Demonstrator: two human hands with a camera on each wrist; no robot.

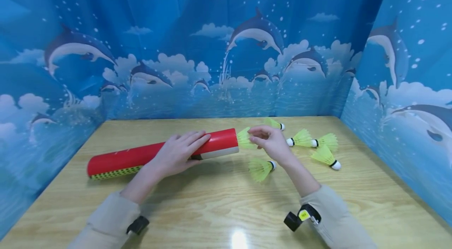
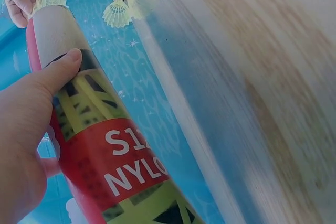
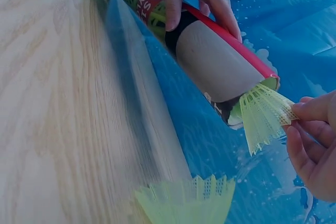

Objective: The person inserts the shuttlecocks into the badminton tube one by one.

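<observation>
A long red shuttlecock tube [image 1: 128, 159] lies slanted over the table, its mouth toward the right. My left hand [image 1: 181, 151] grips it near the mouth end, thumb [image 2: 67, 66] on the printed side and fingers over the top. At the mouth, my right hand [image 1: 274, 144] pinches the skirt edge of a yellow shuttlecock [image 3: 262, 114] between thumb and fingertips. That shuttlecock's skirt sticks out of the opening, while its cork end is hidden inside. Just below my right hand lies another yellow shuttlecock [image 1: 259, 169], its white cork pointing right.
Several more yellow shuttlecocks lie to the right and behind my right hand, among them a far one [image 1: 272, 122] and one with its cork toward the right edge [image 1: 323, 155]. A blue dolphin-print curtain [image 1: 197, 45] encloses the back and sides of the wooden table [image 1: 212, 209].
</observation>
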